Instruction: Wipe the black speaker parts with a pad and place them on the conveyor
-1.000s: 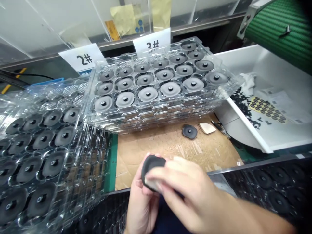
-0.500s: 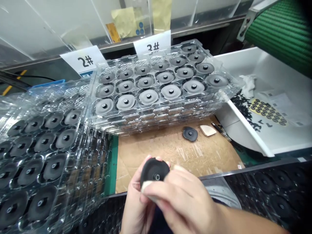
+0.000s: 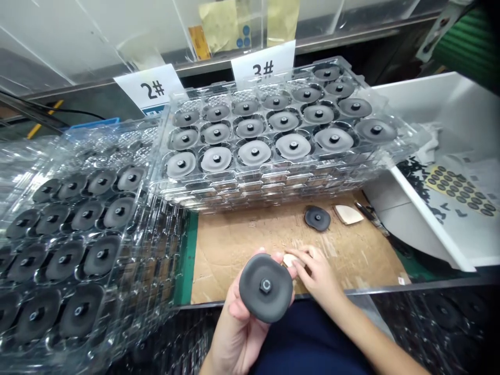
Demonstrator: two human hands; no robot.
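My left hand (image 3: pixel 242 325) grips a dark grey rounded disc (image 3: pixel 255 304) by its edges. The disc is tilted with its face up, showing a raised hub at its centre. Behind and to the right of it, my right hand (image 3: pixel 318 273) pinches a small cream-white pad (image 3: pixel 289 260) above the cardboard (image 3: pixel 234 250). Another dark disc (image 3: pixel 317 218) lies alone on the cardboard, beside a cream wedge-shaped pad (image 3: pixel 349 214).
Stacked clear trays (image 3: pixel 234 174) of similar discs stand behind the cardboard; more trays (image 3: pixel 121 250) are at the left. On the right is a white bin (image 3: pixel 433 224) with small black pieces and a yellow sticker sheet (image 3: pixel 461 190). A dark pen-like tool (image 3: pixel 371 216) lies near it.
My right hand has drawn back from the disc with the pad, down toward the cardboard. My left hand has raised the disc and turned its face toward me. The view has shifted slightly.
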